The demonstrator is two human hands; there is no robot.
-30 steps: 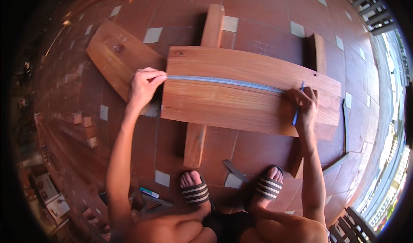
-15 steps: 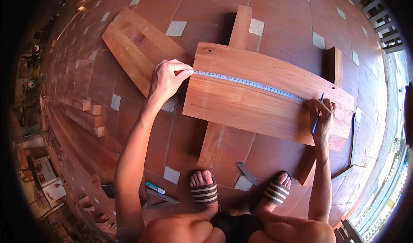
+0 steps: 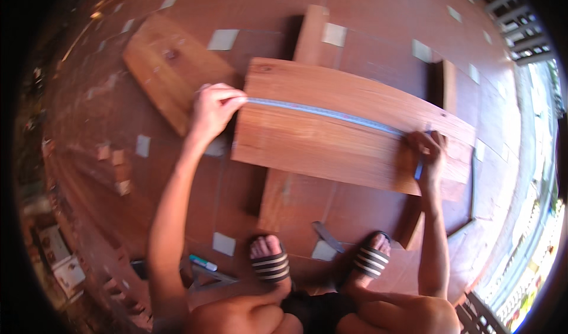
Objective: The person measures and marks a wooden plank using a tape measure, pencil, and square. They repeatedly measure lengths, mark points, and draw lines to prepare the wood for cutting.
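Observation:
A wide wooden board [image 3: 319, 139] with a curved far edge lies across two timber pieces. Along its length stretches a tape measure's blade [image 3: 331, 112], pale and blurred. My left hand [image 3: 214, 110] pinches the blade's end at the board's left edge. Towards the right end, my right hand [image 3: 431, 152] is closed where the blade runs under its fingers, resting on the board. A slim blue pen [image 3: 419, 167] sticks out of that hand. Whether a tape case sits beneath the right fingers is hidden.
Another wooden board [image 3: 160, 68] lies on the tiled floor at far left. One timber support [image 3: 310, 35] juts out beyond the board. Near my sandalled feet are a flat dark blade [image 3: 327, 236], a marker [image 3: 203, 263] and a triangular square [image 3: 213, 281]. A dark angled bar [image 3: 473, 192] lies right.
The whole view has shifted, so the scene sits further left and is blurred. Both hands keep their places on the tape and board. Less of the pen's upper end shows.

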